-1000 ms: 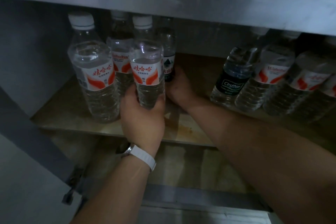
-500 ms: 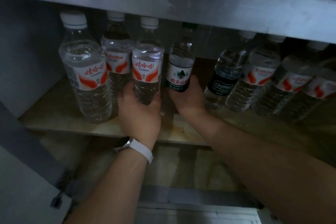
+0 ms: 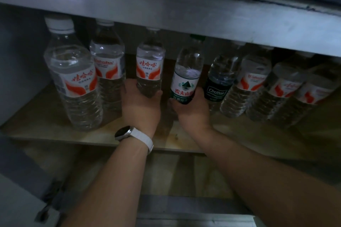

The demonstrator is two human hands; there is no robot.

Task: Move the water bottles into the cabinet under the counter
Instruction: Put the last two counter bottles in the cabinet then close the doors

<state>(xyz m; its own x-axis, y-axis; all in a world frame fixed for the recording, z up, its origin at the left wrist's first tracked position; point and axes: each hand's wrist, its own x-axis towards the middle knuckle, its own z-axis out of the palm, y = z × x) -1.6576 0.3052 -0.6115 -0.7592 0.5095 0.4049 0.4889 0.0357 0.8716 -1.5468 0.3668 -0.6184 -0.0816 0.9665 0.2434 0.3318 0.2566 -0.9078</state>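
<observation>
Both my hands reach into the dim cabinet under the counter. My left hand (image 3: 141, 106), with a white watch on the wrist, grips the base of a red-labelled water bottle (image 3: 150, 64). My right hand (image 3: 193, 111) grips the bottom of a green-labelled water bottle (image 3: 187, 79). Both bottles stand upright at the middle of the wooden shelf (image 3: 46, 125). Two more red-labelled bottles (image 3: 73, 79) stand to the left. A dark-labelled bottle (image 3: 219, 83) and several red-labelled ones (image 3: 252, 83) line up to the right.
The grey counter front (image 3: 184, 13) overhangs the bottle caps closely. A lower wooden shelf (image 3: 184, 175) lies beneath. The cabinet's left wall (image 3: 20, 61) is close to the left bottles. A hinge (image 3: 46, 208) shows at the bottom left.
My right hand has slid the green-labelled bottle forward and to the right, from behind the others. My left hand has shifted its red-labelled bottle slightly right and back, away from the left pair.
</observation>
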